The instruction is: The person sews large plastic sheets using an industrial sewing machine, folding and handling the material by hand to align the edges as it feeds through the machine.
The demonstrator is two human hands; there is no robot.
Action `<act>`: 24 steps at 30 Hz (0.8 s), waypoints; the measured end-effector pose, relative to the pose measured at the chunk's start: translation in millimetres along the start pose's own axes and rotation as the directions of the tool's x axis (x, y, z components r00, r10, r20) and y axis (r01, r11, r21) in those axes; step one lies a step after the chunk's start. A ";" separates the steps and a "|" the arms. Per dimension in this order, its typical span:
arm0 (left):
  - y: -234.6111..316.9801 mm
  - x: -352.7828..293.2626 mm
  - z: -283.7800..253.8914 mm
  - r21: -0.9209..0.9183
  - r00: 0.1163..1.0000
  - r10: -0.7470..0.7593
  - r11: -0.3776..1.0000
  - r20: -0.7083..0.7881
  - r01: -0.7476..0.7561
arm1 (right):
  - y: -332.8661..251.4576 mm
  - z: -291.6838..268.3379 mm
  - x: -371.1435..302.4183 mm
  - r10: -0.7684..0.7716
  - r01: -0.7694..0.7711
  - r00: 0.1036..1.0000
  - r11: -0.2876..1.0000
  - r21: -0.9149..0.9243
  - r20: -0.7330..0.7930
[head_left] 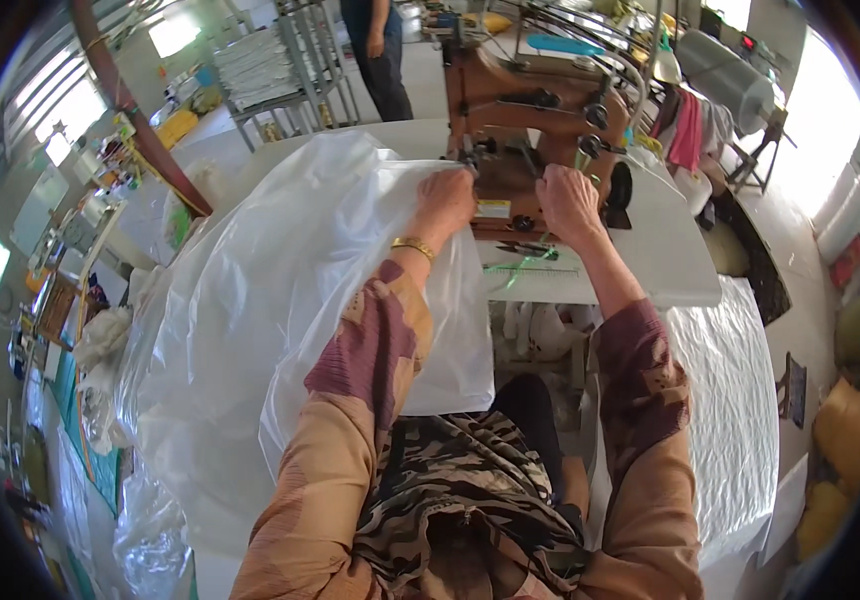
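Observation:
A large sheet of translucent white plastic spreads over the left of the table and hangs down toward my lap. My left hand is closed on its upper right edge, beside the needle end of a brown sewing machine. To the right, my right hand is closed in front of the machine's body; what its fingers hold, if anything, is hidden. Below it, green thread and a pair of dark thread snips lie on the white tabletop.
Another stretch of shiny white plastic drapes off the table's right side. A rack with stacked white sheets stands behind, near a standing person. A rusty post rises at the left. A grey roll rests on a stand at the back right.

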State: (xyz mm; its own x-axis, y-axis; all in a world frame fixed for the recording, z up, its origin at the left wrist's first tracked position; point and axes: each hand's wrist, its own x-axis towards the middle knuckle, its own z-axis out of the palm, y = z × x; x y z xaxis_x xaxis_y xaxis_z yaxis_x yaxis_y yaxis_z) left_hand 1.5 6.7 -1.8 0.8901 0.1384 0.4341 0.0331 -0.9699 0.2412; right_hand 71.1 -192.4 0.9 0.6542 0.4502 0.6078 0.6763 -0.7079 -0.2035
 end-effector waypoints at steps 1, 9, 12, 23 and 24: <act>-1.6 1.5 0.1 -0.009 1.000 0.013 1.000 0.018 -0.013 | 0.9 -1.2 -6.9 -0.004 0.019 0.992 0.992 0.122 -0.125; -0.2 2.4 -8.6 0.003 0.998 0.022 1.000 0.059 -0.022 | -69.4 22.4 -63.8 0.426 -0.490 0.821 0.183 0.852 0.381; 0.0 2.9 -10.6 -0.001 0.997 0.022 1.000 0.068 -0.022 | -81.0 21.0 -63.1 0.416 -0.480 0.800 0.012 0.877 0.432; -4.1 5.4 -12.3 -0.023 0.996 0.046 0.999 0.082 -0.045 | -93.9 27.3 -34.1 0.345 -0.483 0.796 -0.133 0.865 0.498; -3.9 5.0 -13.0 -0.015 0.995 0.033 0.999 0.097 -0.032 | -92.7 29.3 -29.4 0.351 -0.467 0.803 -0.131 0.874 0.482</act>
State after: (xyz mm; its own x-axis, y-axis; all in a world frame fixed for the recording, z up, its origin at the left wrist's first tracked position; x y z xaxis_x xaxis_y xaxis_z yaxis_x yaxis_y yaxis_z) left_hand -0.1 13.8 10.6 0.9306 0.0864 0.3556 -0.0018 -0.9707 0.2405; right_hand -1.0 -124.1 -20.6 0.9259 0.3748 0.0468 -0.0982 0.3584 -0.9284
